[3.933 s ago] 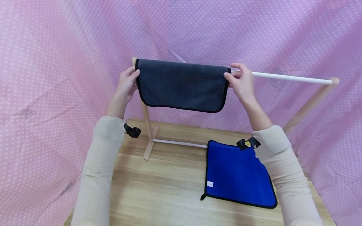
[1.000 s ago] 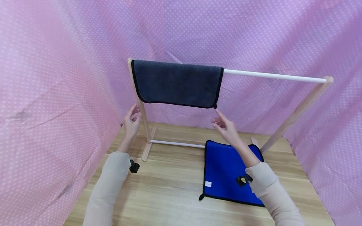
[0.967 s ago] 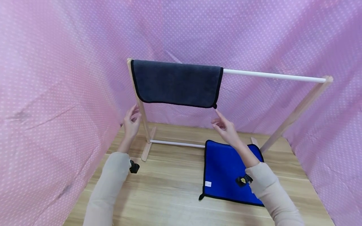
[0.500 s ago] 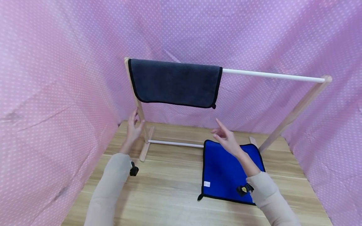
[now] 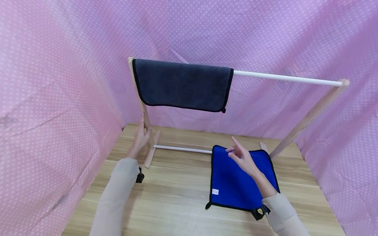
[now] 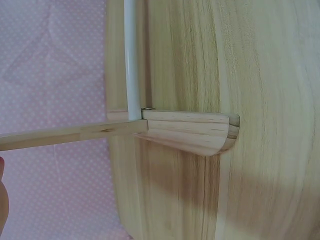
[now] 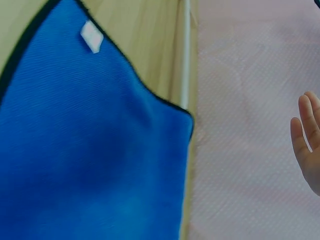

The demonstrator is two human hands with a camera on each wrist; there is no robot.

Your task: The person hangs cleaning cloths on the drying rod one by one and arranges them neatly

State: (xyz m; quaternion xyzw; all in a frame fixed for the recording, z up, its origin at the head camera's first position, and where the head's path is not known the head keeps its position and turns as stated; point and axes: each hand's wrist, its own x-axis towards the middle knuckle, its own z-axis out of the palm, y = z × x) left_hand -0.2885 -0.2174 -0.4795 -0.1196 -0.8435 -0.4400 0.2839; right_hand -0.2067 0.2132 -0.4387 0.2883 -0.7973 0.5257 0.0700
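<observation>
A dark grey towel (image 5: 183, 86) with black edging hangs over the left part of the rack's white top rail (image 5: 286, 78). My left hand (image 5: 140, 139) is at the rack's left wooden post (image 5: 136, 78), fingers fairly straight and the thumb overlapping the post in the head view. Only a bit of that hand (image 6: 3, 200) enters the left wrist view. My right hand (image 5: 242, 160), index finger extended, holds nothing over a blue towel (image 5: 228, 183). This towel lies flat, with a white label and a black corner loop, partly covered by the right arm in the head view.
The rack's right post (image 5: 310, 118) leans up at the right. A white lower bar (image 5: 183, 149) joins the feet and passes behind the blue towel. Pink dotted cloth (image 5: 59, 65) walls in the wooden table (image 5: 165, 196).
Both hands have let go of the grey towel and come down, leaving it hanging. The left hand has moved to the left post, while the right hand has drawn back over the blue towel.
</observation>
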